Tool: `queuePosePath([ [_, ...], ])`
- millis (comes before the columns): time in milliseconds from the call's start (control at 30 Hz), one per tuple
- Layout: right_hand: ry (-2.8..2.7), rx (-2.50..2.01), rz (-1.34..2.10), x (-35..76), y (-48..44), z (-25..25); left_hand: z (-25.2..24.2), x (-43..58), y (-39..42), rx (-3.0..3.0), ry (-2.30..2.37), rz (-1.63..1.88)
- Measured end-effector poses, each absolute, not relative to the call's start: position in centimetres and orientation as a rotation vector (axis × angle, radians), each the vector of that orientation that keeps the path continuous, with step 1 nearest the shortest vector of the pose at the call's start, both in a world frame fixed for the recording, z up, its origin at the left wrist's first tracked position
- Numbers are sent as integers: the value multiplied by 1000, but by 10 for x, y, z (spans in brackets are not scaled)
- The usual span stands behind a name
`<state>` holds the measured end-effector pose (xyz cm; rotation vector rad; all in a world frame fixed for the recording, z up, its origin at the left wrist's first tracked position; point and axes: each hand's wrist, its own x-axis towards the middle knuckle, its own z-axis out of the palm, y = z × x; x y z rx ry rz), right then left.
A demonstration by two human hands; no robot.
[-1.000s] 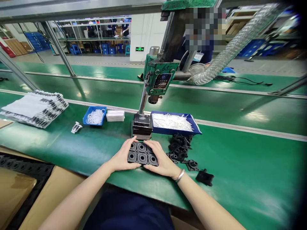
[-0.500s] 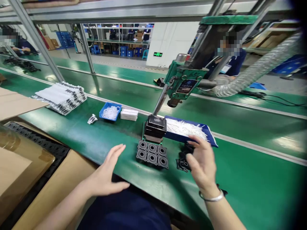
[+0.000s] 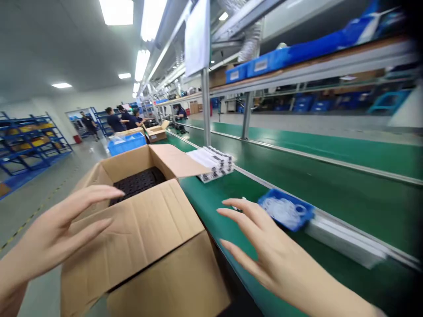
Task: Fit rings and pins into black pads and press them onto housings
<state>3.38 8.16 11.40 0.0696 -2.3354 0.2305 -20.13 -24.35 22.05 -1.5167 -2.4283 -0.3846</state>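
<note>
My left hand (image 3: 77, 220) is held over the near side of an open cardboard box (image 3: 158, 215), thumb and fingers apart, with nothing in it. Inside the box lie black parts (image 3: 137, 182) in rows, partly hidden by the flap. My right hand (image 3: 264, 246) hovers over the green bench (image 3: 205, 207), fingers spread and holding nothing. Beyond its fingertips a small white part is mostly hidden. Just past this hand sits a blue tray (image 3: 289, 209) with white rings (image 3: 280, 210). Alongside the tray is a white block-like stack (image 3: 345, 240), blurred by motion.
White sheets with dark-edged parts (image 3: 213, 163) are stacked by a metal post (image 3: 205, 105). Behind the box stands a blue crate (image 3: 127, 143). A shelf with blue bins (image 3: 257, 66) runs above the bench. Several people work farther down the line.
My view has swung left from the press and the black square parts to the cardboard box. Both hands have moved left with it, still spread and holding nothing.
</note>
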Motion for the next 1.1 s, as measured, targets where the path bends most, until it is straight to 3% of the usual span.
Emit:
queuePosePath([
  [300,-2513,294,184,-124,66,121,194,-234,-224,-1304,-3001,35],
  [500,-2408,290,243,-140,67,104,252,-264,-193,-1578,-3027,179],
  [633,-2345,309,212,-138,66,94,278,-309,-113,-1687,-2672,484],
  [833,-2307,320,220,-136,65,86,227,-348,-19,-1960,-2548,540],
  [1100,-2308,323,238,-134,76,81,180,-370,-25,-2324,-2403,419],
])
